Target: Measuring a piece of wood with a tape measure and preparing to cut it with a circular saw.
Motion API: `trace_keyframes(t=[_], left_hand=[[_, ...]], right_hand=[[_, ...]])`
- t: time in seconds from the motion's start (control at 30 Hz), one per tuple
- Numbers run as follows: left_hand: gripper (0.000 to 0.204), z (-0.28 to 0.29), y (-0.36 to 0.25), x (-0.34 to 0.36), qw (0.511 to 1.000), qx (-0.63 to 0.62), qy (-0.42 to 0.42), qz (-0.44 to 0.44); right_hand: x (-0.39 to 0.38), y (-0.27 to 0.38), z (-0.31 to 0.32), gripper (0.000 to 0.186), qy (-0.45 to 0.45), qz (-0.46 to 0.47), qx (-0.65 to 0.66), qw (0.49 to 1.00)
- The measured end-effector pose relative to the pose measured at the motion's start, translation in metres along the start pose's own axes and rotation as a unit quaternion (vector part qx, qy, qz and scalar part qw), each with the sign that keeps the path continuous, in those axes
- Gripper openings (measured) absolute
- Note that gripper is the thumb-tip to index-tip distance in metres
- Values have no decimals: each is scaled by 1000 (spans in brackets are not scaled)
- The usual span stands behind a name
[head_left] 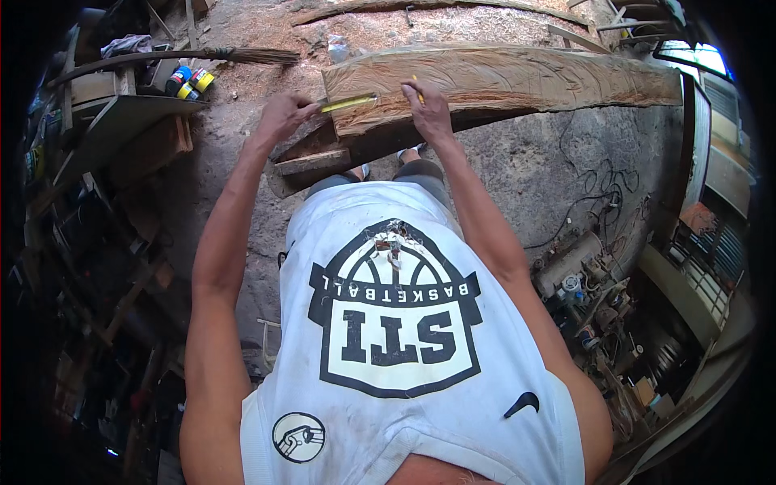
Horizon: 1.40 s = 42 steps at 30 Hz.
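A thick slab of wood (517, 79) with a rough sawn face lies crosswise in front of me. The yellow blade of a tape measure (349, 103) reaches over its left end onto the top face. My left hand (284, 118), just off that end, is closed on the tape measure; the fingers hide most of what is inside the grip. Over the slab's left part, my right hand (428, 113) pinches a thin yellow pencil (418, 89), its upper end standing up from the fingers. The hand rests at the slab's near edge, right of the blade's end.
Under the slab's left end sits a smaller wood block (311, 164). A stick broom (250, 55) and several small cans (190, 82) are at the far left. Black cable (602, 196) tangles on the floor at right, near machinery (572, 284). A long board (436, 6) lies beyond.
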<state>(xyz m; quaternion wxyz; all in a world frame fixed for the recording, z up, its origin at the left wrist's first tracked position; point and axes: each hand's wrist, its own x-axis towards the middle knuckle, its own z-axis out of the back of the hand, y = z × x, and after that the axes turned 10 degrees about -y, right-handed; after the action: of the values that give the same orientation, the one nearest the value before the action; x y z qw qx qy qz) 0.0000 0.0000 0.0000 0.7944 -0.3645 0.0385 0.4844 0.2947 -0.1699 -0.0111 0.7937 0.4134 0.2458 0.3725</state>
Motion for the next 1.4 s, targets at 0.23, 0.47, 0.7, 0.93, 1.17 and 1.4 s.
trace_keyframes(t=[0.23, 0.47, 0.7, 0.93, 1.17, 1.4], left_hand=[[39, -14, -10, 16, 999, -24, -12, -22], [32, -20, -7, 21, 999, -39, 9, -27], [28, -17, 2, 22, 991, -109, 68, 22], [27, -21, 7, 30, 988, -130, 78, 16], [27, -14, 2, 31, 987, -113, 107, 25], [28, -17, 11, 39, 988, -100, 121, 17]], right_hand=[[11, -1, -28, 18, 28, 191, -47, 980], [6, -7, -36, 12, 13, 199, -74, 977], [6, -10, -38, 10, 6, 200, -61, 978], [6, -6, -38, 12, 9, 208, -66, 976], [6, -11, -1, 26, -103, -20, 48, 993], [-29, -44, 49, 22, -144, 42, -88, 985]])
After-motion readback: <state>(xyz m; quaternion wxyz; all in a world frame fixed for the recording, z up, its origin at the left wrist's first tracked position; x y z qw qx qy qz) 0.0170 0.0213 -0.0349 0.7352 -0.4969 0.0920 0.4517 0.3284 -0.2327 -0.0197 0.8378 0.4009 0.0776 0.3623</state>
